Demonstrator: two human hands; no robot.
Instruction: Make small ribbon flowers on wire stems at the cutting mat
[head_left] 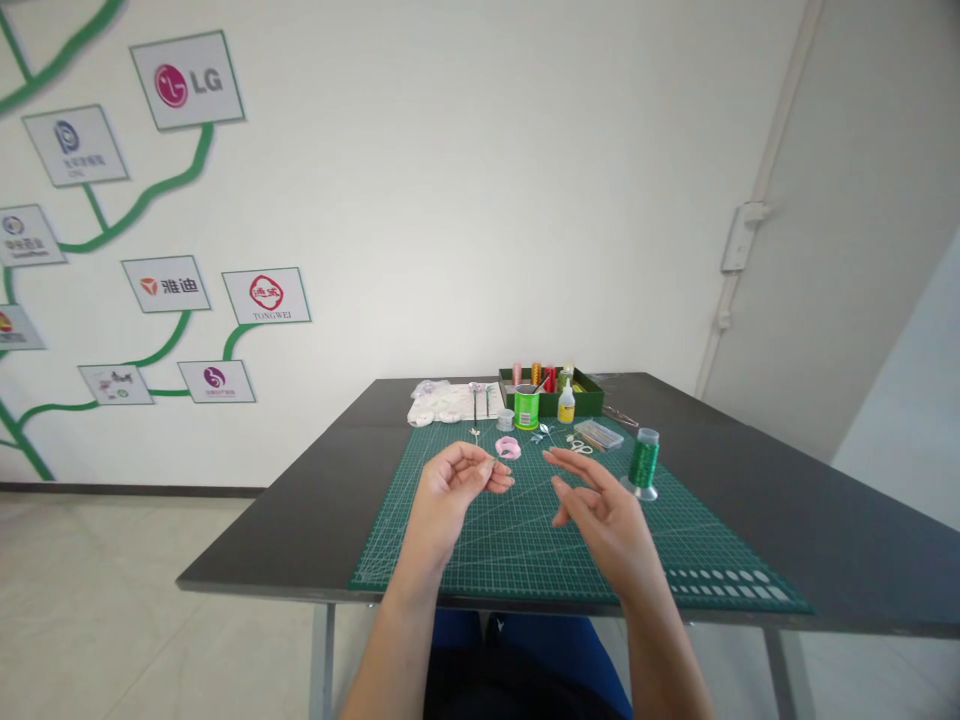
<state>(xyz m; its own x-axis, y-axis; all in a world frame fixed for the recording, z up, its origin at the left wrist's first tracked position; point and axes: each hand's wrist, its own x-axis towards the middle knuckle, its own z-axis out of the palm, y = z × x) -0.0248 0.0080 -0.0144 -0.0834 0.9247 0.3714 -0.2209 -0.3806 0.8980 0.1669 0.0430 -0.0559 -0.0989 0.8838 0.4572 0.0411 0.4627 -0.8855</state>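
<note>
I am working a clock laid flat on the green mat (pixel 517 548), twelve pointing away from the person. The left hand (pixel 459 485) is hovering over the mat toward ten, thumb and forefinger coming together in a pinch, the other fingers curling loosely; I am failing to make out whether anything thin is sitting between the tips, so I cannot tell its grip. The right hand (pixel 595 508) is hanging toward two, loose and released, thumb standing apart from the stretched fingers, with nothing visible in it. The pink ring (pixel 508 448) is showing toward eleven, just beyond the left fingertips; whether they are touching it I cannot tell. The green spool (pixel 643 460) is standing upright at two, past the right hand, on its clear base. Toward one I am seeing white-handled scissors (pixel 581 448) lying near a clear case (pixel 598 434). Around twelve a bright green can (pixel 526 410) is standing just beside a small clear tub (pixel 505 421), and a glue bottle (pixel 566 405) is rising to their right. Behind them a dark green box (pixel 591 404) is holding coloured thread. At eleven a white sheet (pixel 463 397) is lying on the black table (pixel 285 530).
</note>
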